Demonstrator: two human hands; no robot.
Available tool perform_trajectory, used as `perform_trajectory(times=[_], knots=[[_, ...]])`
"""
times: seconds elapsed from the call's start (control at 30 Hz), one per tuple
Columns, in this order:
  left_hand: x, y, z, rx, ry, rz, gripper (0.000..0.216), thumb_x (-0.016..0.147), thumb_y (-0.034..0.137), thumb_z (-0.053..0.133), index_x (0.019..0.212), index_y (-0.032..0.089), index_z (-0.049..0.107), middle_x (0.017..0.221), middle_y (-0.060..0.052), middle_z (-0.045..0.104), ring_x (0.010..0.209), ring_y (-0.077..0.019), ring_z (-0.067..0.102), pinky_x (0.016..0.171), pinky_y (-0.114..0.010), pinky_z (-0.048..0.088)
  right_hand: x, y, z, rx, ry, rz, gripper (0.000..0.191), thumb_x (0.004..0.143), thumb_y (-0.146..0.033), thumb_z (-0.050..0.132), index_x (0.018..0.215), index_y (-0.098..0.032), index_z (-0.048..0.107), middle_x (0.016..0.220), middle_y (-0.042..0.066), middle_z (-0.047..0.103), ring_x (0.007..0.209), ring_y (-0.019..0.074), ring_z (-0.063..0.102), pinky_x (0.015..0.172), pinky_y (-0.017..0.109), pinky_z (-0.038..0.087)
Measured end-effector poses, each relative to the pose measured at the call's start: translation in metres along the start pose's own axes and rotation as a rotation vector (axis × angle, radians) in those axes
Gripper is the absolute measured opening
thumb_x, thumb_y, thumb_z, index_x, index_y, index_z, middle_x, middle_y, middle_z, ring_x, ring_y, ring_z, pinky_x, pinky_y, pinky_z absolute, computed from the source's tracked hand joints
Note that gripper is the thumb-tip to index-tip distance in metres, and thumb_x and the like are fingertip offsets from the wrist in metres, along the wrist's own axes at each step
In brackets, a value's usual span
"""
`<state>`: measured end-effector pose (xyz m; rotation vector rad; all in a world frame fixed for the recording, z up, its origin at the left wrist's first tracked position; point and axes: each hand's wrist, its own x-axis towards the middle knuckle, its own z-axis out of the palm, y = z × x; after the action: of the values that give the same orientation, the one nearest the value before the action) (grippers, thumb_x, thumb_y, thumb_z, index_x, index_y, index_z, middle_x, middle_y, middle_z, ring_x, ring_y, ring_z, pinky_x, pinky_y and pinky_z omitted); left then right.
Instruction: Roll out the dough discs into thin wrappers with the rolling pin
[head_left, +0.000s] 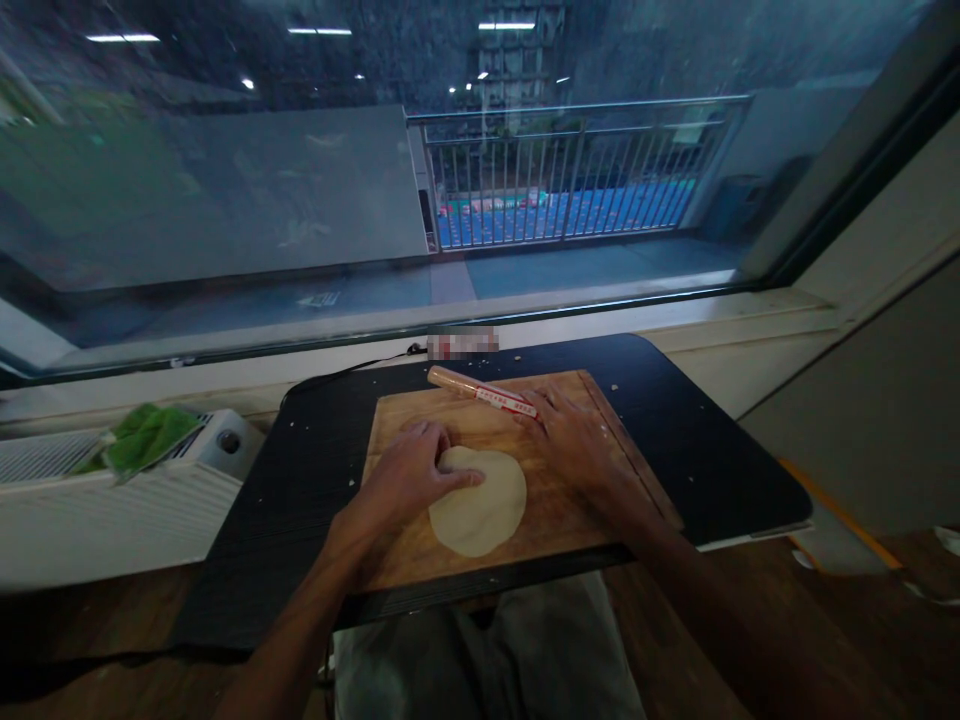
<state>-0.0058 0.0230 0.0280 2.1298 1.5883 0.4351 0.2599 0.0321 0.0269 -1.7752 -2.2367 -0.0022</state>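
A flat, pale round of dough (480, 505) lies on a wooden cutting board (559, 510). My left hand (409, 475) rests on the dough's left upper edge, fingers curled and pinching it. My right hand (574, 440) lies flat on the board to the right of the dough, fingers stretched toward a wooden rolling pin (480, 390) with a red label at the board's far edge; the fingertips touch its right end.
The board sits on a small black table (705, 440) under a large window. A white radiator unit (105, 500) with a green cloth (146, 435) stands at the left. A black cable (345, 372) runs along the table's far edge. My lap is below.
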Motion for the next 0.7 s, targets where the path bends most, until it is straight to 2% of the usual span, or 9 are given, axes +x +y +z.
perform_trajectory(times=[0.1, 0.2, 0.3, 0.43, 0.5, 0.63, 0.7], knots=[[-0.001, -0.008, -0.001, -0.114, -0.016, -0.019, 0.036, 0.092, 0.058, 0.075, 0.088, 0.023, 0.066, 0.09, -0.003, 0.071, 0.083, -0.0235, 0.065, 0.072, -0.035, 0.046, -0.001, -0.001, -0.001, 0.022, 0.0, -0.013, 0.044, 0.12, -0.039, 0.043, 0.154, -0.025, 0.066, 0.151, 0.013, 0.07, 0.127, 0.0298, 0.072, 0.103, 0.039, 0.056], [0.001, -0.011, -0.004, -0.202, -0.068, -0.025, 0.033, 0.092, 0.053, 0.072, 0.081, 0.021, 0.07, 0.083, -0.002, 0.072, 0.075, -0.0207, 0.063, 0.068, -0.033, 0.043, 0.001, 0.0, -0.001, 0.035, 0.006, -0.019, 0.043, 0.119, -0.037, 0.044, 0.153, -0.025, 0.067, 0.149, 0.013, 0.071, 0.128, 0.0293, 0.071, 0.105, 0.039, 0.055], [0.004, -0.005, -0.004, -0.215, -0.012, -0.101, 0.033, 0.091, 0.049, 0.073, 0.075, 0.02, 0.072, 0.079, -0.003, 0.074, 0.074, -0.0207, 0.065, 0.068, -0.032, 0.042, 0.002, 0.002, -0.003, 0.044, 0.018, -0.004, 0.045, 0.12, -0.038, 0.042, 0.155, -0.025, 0.066, 0.15, 0.013, 0.071, 0.126, 0.0296, 0.071, 0.106, 0.041, 0.055], [0.003, 0.009, -0.004, -0.112, 0.167, -0.23, 0.03, 0.095, 0.043, 0.07, 0.077, 0.02, 0.073, 0.078, -0.004, 0.075, 0.074, -0.0204, 0.066, 0.067, -0.031, 0.039, 0.002, 0.003, -0.017, 0.011, 0.033, -0.085, 0.046, 0.119, -0.035, 0.04, 0.154, -0.022, 0.067, 0.145, 0.015, 0.073, 0.13, 0.0324, 0.066, 0.112, 0.047, 0.052], [-0.002, 0.011, -0.008, -0.022, 0.182, -0.268, 0.027, 0.096, 0.042, 0.071, 0.079, 0.021, 0.074, 0.082, -0.004, 0.077, 0.077, -0.0212, 0.068, 0.068, -0.031, 0.038, -0.001, 0.002, -0.026, 0.002, 0.053, -0.11, 0.045, 0.119, -0.035, 0.042, 0.152, -0.023, 0.068, 0.143, 0.015, 0.073, 0.129, 0.0331, 0.065, 0.113, 0.048, 0.051], [-0.015, 0.004, -0.031, 0.141, 0.112, -0.296, 0.031, 0.097, 0.048, 0.069, 0.081, 0.023, 0.077, 0.086, -0.006, 0.079, 0.079, -0.024, 0.069, 0.067, -0.032, 0.036, -0.011, -0.006, -0.032, 0.034, 0.008, -0.104, 0.038, 0.119, -0.037, 0.047, 0.146, -0.025, 0.071, 0.141, 0.013, 0.074, 0.124, 0.0302, 0.068, 0.104, 0.043, 0.054], [-0.017, 0.0, -0.044, 0.218, 0.235, -0.31, 0.04, 0.105, 0.049, 0.057, 0.082, 0.023, 0.076, 0.081, -0.006, 0.077, 0.077, -0.0242, 0.068, 0.068, -0.032, 0.039, -0.02, -0.015, -0.029, 0.034, -0.058, -0.127, 0.034, 0.118, -0.037, 0.05, 0.142, -0.026, 0.072, 0.138, 0.012, 0.074, 0.122, 0.0285, 0.07, 0.099, 0.04, 0.055]])
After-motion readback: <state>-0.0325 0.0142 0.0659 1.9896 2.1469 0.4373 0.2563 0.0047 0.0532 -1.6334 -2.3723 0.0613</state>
